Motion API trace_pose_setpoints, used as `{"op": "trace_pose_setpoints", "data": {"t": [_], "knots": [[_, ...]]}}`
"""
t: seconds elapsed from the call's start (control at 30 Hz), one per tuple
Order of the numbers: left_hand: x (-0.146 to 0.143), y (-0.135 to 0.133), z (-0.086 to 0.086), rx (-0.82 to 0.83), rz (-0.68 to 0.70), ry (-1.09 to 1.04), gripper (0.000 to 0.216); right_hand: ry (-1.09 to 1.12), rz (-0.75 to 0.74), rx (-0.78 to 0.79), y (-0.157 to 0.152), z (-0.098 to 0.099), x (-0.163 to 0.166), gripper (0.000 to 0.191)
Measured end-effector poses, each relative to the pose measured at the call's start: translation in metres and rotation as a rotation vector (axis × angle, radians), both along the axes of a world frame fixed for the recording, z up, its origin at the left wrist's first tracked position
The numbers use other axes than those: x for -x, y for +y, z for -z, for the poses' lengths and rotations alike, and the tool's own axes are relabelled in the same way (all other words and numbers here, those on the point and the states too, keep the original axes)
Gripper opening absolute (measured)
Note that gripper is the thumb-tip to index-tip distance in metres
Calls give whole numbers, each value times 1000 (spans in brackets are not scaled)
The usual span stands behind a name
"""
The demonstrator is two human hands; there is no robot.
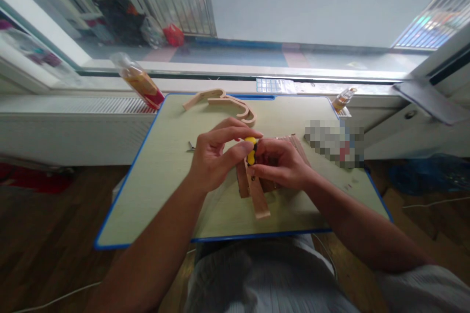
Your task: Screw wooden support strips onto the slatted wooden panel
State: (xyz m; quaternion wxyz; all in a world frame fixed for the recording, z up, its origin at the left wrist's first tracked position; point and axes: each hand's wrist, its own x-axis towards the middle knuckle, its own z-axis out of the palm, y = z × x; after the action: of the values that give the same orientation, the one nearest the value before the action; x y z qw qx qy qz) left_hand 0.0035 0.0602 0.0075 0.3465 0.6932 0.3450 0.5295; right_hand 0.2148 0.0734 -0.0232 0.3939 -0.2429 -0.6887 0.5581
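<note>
Above the middle of the table, a stubby yellow-and-black screwdriver (251, 151) stands roughly upright over a light wooden piece (260, 200). My left hand (219, 154) pinches its yellow handle between thumb and fingers. From the other side, my right hand (281, 161) closes around the lower part, thumb low and index finger higher; its other fingers are partly hidden. A small dark hole or screw head shows in the wood just below the handle. Beneath lies a brown ribbed wooden part (299, 149), partly covered by my right hand. The screwdriver's tip is hidden.
Curved wooden hooks (227, 100) lie at the table's (165, 195) back edge. A small metal piece (191, 146) rests left of my left hand. A blurred-out item (332, 144) is at right. Bottles (141, 80) stand by the window, beyond the blue table rim.
</note>
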Motion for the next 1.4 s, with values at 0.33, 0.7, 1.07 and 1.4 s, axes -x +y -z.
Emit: {"op": "trace_pose_setpoints", "data": {"t": [0.33,0.7,1.07,1.4], "knots": [[-9,11,21,-67,-33,-254,34,4,26,10,-1,6,3,33],[-8,4,12,-8,22,-217,19,-32,35,-55,3,-1,-2,22],[-6,1,12,30,49,-250,18,-48,22,-79,2,0,0,23],[-3,6,16,-43,-37,-245,33,-13,5,0,0,1,3,29]]}}
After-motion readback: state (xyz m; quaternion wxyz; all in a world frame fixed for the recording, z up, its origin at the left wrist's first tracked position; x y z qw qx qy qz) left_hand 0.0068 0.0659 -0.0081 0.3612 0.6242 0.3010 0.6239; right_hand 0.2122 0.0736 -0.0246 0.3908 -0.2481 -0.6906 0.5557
